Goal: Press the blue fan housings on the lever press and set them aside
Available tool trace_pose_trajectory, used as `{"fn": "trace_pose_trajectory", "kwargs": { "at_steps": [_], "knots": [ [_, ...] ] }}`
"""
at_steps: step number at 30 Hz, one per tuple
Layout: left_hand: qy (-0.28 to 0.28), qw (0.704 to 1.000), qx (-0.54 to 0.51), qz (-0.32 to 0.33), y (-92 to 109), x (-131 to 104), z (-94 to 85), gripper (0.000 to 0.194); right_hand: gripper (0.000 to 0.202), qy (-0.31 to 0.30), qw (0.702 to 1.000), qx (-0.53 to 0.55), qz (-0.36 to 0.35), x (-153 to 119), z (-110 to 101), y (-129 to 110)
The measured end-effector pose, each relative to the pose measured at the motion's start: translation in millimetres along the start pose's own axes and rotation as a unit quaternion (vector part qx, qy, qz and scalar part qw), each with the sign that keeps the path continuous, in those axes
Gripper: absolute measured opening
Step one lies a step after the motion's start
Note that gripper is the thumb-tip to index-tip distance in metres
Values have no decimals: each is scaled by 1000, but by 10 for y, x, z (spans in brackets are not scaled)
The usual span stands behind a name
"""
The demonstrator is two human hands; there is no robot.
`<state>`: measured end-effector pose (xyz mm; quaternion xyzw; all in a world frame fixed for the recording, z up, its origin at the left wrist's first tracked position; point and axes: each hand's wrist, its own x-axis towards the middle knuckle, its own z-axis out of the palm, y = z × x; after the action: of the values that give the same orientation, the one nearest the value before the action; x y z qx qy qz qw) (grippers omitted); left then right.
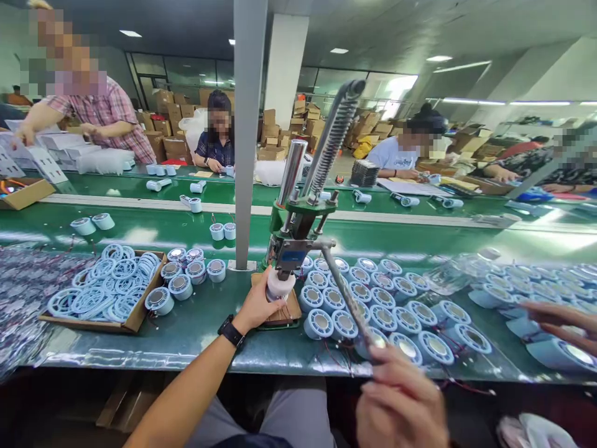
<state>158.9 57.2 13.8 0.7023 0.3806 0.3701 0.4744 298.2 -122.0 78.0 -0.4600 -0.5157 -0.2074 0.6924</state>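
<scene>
Right hand point(402, 398) blurry, partly cropped

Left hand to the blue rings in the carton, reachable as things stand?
Probably yes, once the left hand frees itself from the white part under the press. The rings lie heaped in an open carton on its side, with only low round units between.

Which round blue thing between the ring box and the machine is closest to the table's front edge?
The front-left one, beside the box; the others in that group sit farther back.
</scene>
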Motion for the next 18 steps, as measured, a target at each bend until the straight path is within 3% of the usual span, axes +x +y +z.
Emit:
{"fn": "trace_pose_trajectory", "kwargs": {
  "at_steps": [2,4,6,8,9,11,13,15,18],
  "knots": [
    [0,1000,1,3,12,-4,13,75,28,23,996,63,-55,609,171,-2],
    [-3,1000,6,6,24,-27,45,69,31,23,989,108,-103,1355,479,65],
    [-16,1000,10,10,35,-80,66,65,37,-37,982,157,-93,1955,852,199],
    [-19,1000,6,22,47,-148,14,64,44,-98,976,188,-58,2219,1169,334],
    [-4,999,6,32,59,-175,-59,65,48,-109,974,193,-40,2197,1273,382],
    [79,995,17,63,109,-173,-321,66,54,-90,978,189,-6,1858,1358,440],
    [205,972,64,92,214,-51,-709,63,57,-54,982,178,41,1227,1325,488],
    [294,939,148,96,360,220,-1136,57,60,-36,984,154,82,494,1270,562],
    [285,922,253,73,530,816,-1599,49,71,-137,972,72,174,-390,1276,699]
  ]
}}
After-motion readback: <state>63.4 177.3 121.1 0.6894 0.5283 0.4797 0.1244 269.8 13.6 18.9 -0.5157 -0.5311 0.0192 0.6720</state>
